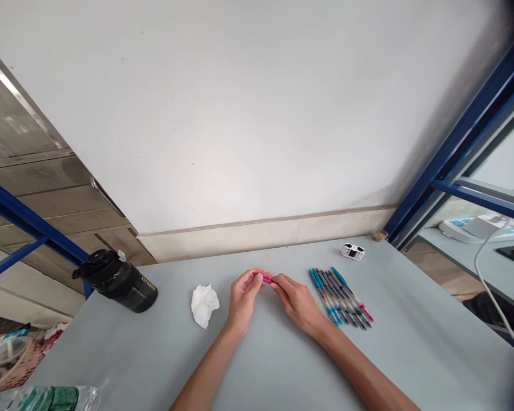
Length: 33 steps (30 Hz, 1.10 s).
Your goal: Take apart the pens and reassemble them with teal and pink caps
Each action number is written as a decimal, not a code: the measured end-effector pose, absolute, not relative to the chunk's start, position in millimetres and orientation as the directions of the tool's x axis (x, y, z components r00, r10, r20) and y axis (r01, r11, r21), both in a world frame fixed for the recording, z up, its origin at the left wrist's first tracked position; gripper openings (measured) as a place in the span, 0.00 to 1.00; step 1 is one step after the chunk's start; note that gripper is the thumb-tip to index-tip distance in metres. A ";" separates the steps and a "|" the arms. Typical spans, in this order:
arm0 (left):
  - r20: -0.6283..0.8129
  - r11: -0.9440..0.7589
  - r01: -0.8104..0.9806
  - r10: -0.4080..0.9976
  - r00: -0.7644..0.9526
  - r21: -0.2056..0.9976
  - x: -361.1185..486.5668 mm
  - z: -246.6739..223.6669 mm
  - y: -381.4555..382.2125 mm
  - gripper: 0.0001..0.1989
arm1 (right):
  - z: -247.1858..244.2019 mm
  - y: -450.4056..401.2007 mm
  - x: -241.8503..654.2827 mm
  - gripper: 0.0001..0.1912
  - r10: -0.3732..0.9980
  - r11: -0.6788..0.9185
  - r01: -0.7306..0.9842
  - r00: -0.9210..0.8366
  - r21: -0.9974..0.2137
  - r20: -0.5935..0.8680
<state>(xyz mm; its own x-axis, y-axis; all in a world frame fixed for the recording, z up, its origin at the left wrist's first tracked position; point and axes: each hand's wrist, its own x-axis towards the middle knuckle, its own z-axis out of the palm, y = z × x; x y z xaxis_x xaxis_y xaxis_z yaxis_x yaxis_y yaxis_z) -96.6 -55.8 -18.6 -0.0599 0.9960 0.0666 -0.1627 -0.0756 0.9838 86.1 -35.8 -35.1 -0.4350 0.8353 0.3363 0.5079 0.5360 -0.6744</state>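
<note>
Above the middle of the table [265,365], a short stretch of a pink pen [264,279] shows between my two hands. My left hand [242,299] is closed round its left part, thumb on top. The fingers of my right hand [298,302] pinch its right end, and how far the pen runs inside the hands is hidden. Just right of my right hand lies a row of several pens [338,294], side by side, with teal, grey and pink parts. A crumpled white tissue [204,305] lies left of my left hand.
A black bottle [122,281] stands at the table's left side. Lower left is a clear plastic bottle [55,398]. A small white device [353,252] and a small tub [380,235] sit at the back right. Blue frame posts [458,137] rise at the right.
</note>
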 end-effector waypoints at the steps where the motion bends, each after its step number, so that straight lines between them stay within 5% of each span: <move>1: 0.074 -0.082 -0.168 0.996 -0.051 0.982 -96.7 -17.7 -56.2 0.19 | -35.8 -35.8 86.2 0.18 0.836 0.535 0.503 -0.433 -0.679 0.338; 27: -0.023 -0.013 -0.304 0.993 -0.114 0.953 -97.3 -25.9 -53.8 0.17 | -40.1 -36.2 84.4 0.14 0.853 0.511 0.488 -0.391 -0.708 0.346; 33: -0.026 0.014 -0.358 0.999 -0.029 0.934 -99.6 -20.0 -56.6 0.25 | -39.4 -37.1 84.0 0.16 0.846 0.522 0.482 -0.400 -0.704 0.353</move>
<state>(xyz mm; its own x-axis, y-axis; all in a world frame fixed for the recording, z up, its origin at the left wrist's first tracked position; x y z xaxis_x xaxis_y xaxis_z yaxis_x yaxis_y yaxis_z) -99.6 -56.6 -20.0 -0.0287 0.9992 -0.0260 -0.3575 0.0140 0.9338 84.0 -37.1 -39.4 -0.4004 0.8458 0.3525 0.4818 0.5216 -0.7041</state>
